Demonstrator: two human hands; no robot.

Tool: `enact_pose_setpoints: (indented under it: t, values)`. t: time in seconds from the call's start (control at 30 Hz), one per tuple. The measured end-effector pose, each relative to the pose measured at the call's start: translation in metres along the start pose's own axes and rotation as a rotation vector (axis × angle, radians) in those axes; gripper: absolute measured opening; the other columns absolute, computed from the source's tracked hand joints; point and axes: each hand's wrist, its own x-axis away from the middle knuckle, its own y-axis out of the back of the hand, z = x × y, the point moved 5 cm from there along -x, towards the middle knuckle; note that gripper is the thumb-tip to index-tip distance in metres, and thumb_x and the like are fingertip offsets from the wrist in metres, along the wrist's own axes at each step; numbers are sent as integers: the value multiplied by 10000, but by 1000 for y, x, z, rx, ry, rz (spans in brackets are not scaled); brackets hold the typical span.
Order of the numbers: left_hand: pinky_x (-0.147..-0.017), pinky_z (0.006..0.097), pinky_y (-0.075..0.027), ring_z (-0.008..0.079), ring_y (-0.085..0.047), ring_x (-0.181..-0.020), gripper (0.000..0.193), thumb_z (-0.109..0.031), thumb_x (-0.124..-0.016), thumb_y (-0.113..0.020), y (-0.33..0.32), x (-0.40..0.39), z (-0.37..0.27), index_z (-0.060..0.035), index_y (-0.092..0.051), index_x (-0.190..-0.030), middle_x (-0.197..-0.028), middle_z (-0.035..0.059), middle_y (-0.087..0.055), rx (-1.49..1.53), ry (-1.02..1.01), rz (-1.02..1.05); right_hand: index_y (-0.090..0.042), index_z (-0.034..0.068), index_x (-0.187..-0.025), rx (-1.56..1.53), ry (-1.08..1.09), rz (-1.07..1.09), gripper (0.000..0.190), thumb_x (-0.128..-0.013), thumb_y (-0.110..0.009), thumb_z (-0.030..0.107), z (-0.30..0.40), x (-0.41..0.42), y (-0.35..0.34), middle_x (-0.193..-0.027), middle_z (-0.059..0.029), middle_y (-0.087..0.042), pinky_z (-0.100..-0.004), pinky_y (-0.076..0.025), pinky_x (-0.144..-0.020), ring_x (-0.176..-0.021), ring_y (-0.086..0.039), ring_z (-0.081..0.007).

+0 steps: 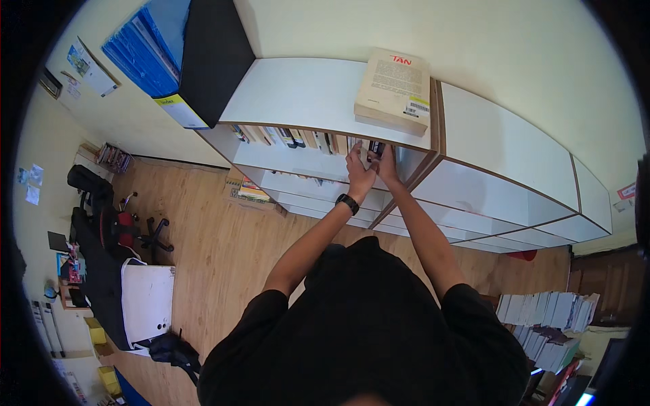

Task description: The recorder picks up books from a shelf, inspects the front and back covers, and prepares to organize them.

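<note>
Both my hands reach into the top compartment of a white bookshelf (299, 94), at the right end of a row of upright books (307, 138). My left hand (360, 172), with a black watch (347, 204) on its wrist, lies against pale books there, its index finger pointing up along them. Whether it grips one is unclear. Close beside it, my right hand (388, 166) has its fingers on the far side of a dark-spined book (376, 147) and its thumb in front. A thick cream paperback (393, 89) lies flat on the shelf top, just above my hands.
A black binder file (216, 66) with blue folders stands at the shelf top's left end. More white shelf units (508, 142) continue to the right. A cardboard box (254, 198), an office chair (119, 228) and a backpack (175, 350) are on the left. Stacked books (548, 309) rise at right.
</note>
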Motion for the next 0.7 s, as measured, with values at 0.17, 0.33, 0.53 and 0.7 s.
enact_pose_setpoints:
  t: [0.17, 0.33, 0.53, 0.7]
  values:
    - [-1038, 397, -423, 353, -528, -1184, 695, -74, -823, -642, -9, 0, 2, -59, -402, -1475, -1360, 185, -488, 66, -104, 229, -610, -2, -1154, 410, 283, 195, 411, -756, -689, 59, 3, -17, 3, -921, -124, -669, -353, -502, -621, -704, -611, -269]
    - [-1056, 378, -421, 332, -525, -1249, 698, -110, -838, -650, -16, 2, -4, -51, -409, -1490, -1395, 186, -501, 78, -40, 266, -642, -22, -1074, 512, 386, -18, 368, -707, -643, 5, 3, -21, 0, -807, -119, -663, -340, -496, -626, -721, -612, -239]
    - [-1059, 385, -423, 348, -520, -1274, 687, -141, -857, -656, -13, 0, -2, -35, -409, -1489, -1423, 201, -497, 69, 24, 279, -634, -35, -1155, 466, 363, -13, 435, -728, -642, 44, 6, -13, 2, -907, -163, -699, -380, -519, -716, -770, -638, -312]
    - [-1065, 395, -418, 362, -513, -1283, 670, -157, -864, -664, -9, 1, 7, -25, -422, -1475, -1422, 212, -503, 16, 24, 298, -613, -45, -1225, 425, 305, -67, 477, -766, -619, 85, 15, -17, 9, -1006, -196, -706, -408, -518, -801, -852, -644, -359]
